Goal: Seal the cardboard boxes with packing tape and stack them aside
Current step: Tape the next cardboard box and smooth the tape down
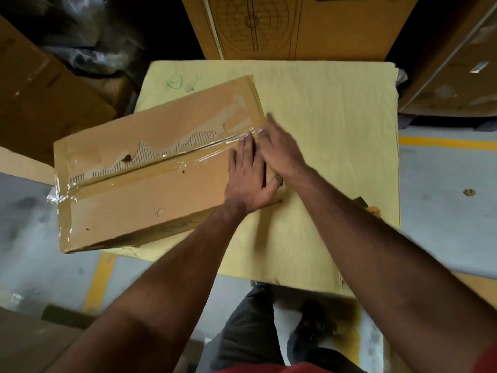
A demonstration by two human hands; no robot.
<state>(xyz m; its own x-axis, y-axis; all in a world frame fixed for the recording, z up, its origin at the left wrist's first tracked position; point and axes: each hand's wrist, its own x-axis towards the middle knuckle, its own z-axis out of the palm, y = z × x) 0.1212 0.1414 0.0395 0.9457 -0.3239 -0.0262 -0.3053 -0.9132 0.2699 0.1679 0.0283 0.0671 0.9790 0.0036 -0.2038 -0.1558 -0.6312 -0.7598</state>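
Observation:
A flat brown cardboard box (139,189) lies tilted on a yellow tabletop (330,146), its left end hanging past the table's edge. Clear packing tape (161,164) runs along the centre seam and wraps over the left end. My left hand (248,179) lies flat on the box's right end, fingers straight, pressing the tape near the seam. My right hand (279,146) lies flat against the box's right edge, fingers straight, partly over the left hand's fingers. A small orange and dark object (369,207), possibly a tape tool, shows behind my right forearm.
A large printed cardboard box (301,25) stands behind the table. More cartons (43,95) sit at the left and a carton (457,76) at the right. Crumpled plastic wrap (91,36) lies at the back left. The grey floor (443,211) has yellow lines.

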